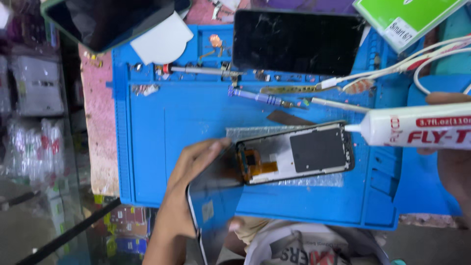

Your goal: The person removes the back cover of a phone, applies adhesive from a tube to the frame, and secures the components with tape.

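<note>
The phone frame (299, 153) lies on the blue mat (171, 132), between the hands. The left hand (189, 176) grips a dark screen panel (216, 196) touching the frame's left end. The right hand (451, 147) clasps a white glue tube (417, 128), its nozzle at the frame's upper right corner.

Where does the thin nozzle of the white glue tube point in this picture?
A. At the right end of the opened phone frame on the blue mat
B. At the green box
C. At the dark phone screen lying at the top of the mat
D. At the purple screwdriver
A: the right hand holds the white glue tube with its nozzle at the right end of the opened phone frame on the blue mat.
</note>
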